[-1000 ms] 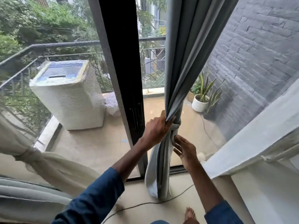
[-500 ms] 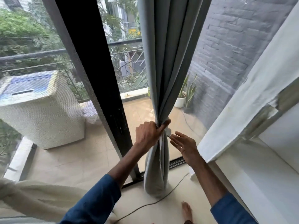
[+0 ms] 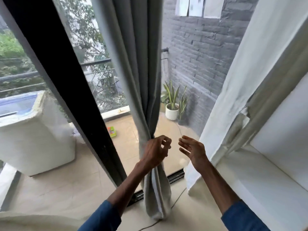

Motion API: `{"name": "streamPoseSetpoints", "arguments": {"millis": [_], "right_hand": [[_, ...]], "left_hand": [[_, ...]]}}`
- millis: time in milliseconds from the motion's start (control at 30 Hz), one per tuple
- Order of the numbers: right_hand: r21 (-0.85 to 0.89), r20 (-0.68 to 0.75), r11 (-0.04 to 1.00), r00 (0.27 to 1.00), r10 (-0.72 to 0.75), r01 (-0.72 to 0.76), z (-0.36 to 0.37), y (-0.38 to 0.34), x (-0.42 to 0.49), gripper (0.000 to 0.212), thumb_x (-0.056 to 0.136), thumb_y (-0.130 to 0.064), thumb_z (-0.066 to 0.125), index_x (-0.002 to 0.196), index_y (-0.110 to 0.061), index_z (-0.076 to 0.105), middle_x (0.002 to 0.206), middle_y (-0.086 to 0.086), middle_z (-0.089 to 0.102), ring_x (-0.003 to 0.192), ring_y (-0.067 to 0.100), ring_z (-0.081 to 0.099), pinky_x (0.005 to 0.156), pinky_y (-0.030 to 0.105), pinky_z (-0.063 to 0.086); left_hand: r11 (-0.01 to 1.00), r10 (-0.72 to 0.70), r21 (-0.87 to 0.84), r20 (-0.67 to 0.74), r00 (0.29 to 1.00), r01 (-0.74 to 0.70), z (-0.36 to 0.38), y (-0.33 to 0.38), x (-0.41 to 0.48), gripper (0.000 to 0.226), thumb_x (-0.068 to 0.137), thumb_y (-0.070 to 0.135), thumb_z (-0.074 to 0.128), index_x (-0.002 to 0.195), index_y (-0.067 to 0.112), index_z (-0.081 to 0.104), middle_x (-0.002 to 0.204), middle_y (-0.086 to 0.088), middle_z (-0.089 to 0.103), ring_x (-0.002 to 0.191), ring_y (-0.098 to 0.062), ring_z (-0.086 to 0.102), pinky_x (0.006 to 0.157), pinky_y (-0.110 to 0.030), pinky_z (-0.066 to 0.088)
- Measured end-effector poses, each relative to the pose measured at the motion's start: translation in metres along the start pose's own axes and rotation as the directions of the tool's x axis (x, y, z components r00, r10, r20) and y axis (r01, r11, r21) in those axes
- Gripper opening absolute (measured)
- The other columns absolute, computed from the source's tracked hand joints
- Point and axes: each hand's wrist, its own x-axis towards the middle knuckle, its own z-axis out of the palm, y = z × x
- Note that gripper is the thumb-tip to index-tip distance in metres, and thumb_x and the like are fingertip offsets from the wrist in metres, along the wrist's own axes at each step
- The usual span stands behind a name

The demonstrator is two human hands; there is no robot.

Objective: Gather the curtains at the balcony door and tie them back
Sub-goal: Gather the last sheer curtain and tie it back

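A grey curtain (image 3: 133, 67) hangs down the middle of the balcony door and narrows to a tight waist just above my left hand (image 3: 155, 152). That hand lies in front of the waist, its fingers curled loosely to the right of the cloth with nothing seen in them. Whatever binds the waist is hidden behind the hand. Below it the curtain flares and reaches the floor. My right hand (image 3: 192, 150) hovers a short way to the right, palm open, touching nothing. A white curtain (image 3: 233, 97) hangs along the right side.
A black door frame (image 3: 66, 84) slants across the left. Outside stand a covered white machine (image 3: 36, 135), a potted plant (image 3: 171, 110) and a small green item (image 3: 112, 131). A thin cable (image 3: 177, 200) runs over the floor. Cream curtain cloth (image 3: 25, 220) lies at bottom left.
My left hand has loosened its grip on the grey curtain, and its fingers now curl free. My right hand has drawn away to the right. The view has tilted upward.
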Motion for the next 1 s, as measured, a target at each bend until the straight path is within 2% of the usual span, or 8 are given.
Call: {"name": "streamPoseSetpoints", "arguments": {"millis": [133,333,533,633,700,867,1000], "right_hand": [[-0.045,-0.009,0.994,0.995,-0.102,0.101,-0.032,-0.058,-0.008,0.022,0.084,-0.008,0.070,0.106,-0.010,0.073,0.104,0.012,0.077,0.090,0.020,0.073,0.072,0.032,0.058],[-0.196,-0.019,0.936,0.953,-0.301,0.292,-0.081,-0.161,-0.025,0.018,0.088,-0.007,0.065,0.104,-0.008,0.073,0.100,0.009,0.077,0.085,0.018,0.069,0.067,0.027,0.056],[-0.412,0.085,0.773,0.865,-0.494,0.482,-0.129,-0.274,-0.042,0.012,0.089,-0.007,0.065,0.095,-0.011,0.074,0.088,0.006,0.078,0.071,0.014,0.067,0.056,0.023,0.050],[-0.488,0.123,0.662,0.795,-0.594,0.569,-0.139,-0.327,-0.047,0.011,0.090,-0.007,0.065,0.094,-0.011,0.074,0.086,0.006,0.078,0.069,0.015,0.067,0.053,0.022,0.049],[-0.515,0.143,0.591,0.742,-0.655,0.621,-0.138,-0.358,-0.051,0.010,0.090,-0.007,0.065,0.094,-0.011,0.074,0.085,0.006,0.078,0.069,0.015,0.068,0.052,0.022,0.049],[-0.577,0.224,0.365,0.572,-0.789,0.730,-0.118,-0.434,-0.056,0.011,0.088,-0.012,0.067,0.093,-0.017,0.075,0.083,0.000,0.078,0.071,0.014,0.071,0.050,0.023,0.050],[-0.601,0.254,0.191,0.412,-0.875,0.776,-0.092,-0.490,-0.055,0.008,0.086,-0.015,0.074,0.094,-0.017,0.076,0.080,0.001,0.077,0.070,0.018,0.072,0.051,0.029,0.053]], "left_hand": [[0.999,0.047,0.000,0.016,0.999,-0.047,0.033,0.049,0.026,0.022,0.095,0.044,0.048,0.091,0.028,0.062,0.079,0.017,0.073,0.055,0.001,0.066,0.067,-0.036,0.058],[0.983,0.186,-0.001,0.031,0.982,-0.186,0.081,0.147,0.063,0.014,0.093,0.031,0.054,0.094,0.026,0.067,0.082,0.018,0.074,0.056,0.002,0.066,0.072,-0.035,0.058],[0.950,0.306,-0.019,-0.154,0.940,-0.312,0.104,0.241,0.099,0.011,0.093,0.027,0.057,0.098,0.025,0.067,0.089,0.015,0.073,0.064,-0.003,0.069,0.067,-0.034,0.057],[0.915,0.385,0.012,-0.328,0.863,-0.404,0.102,0.287,0.118,0.008,0.093,0.028,0.060,0.097,0.024,0.067,0.085,0.017,0.071,0.062,-0.002,0.067,0.064,-0.031,0.055],[0.889,0.435,0.047,-0.404,0.805,-0.456,0.093,0.319,0.132,0.009,0.093,0.031,0.060,0.098,0.025,0.065,0.090,0.017,0.071,0.064,-0.001,0.067,0.066,-0.031,0.055],[0.808,0.562,0.183,-0.529,0.636,-0.561,0.058,0.391,0.177,0.027,0.090,0.042,0.059,0.111,0.025,0.056,0.102,0.015,0.065,0.074,-0.003,0.064,0.065,-0.031,0.053],[0.735,0.641,0.299,-0.599,0.479,-0.609,0.024,0.441,0.213,0.041,0.087,0.043,0.063,0.119,0.021,0.052,0.108,0.011,0.061,0.084,-0.007,0.061,0.064,-0.022,0.044]]}}
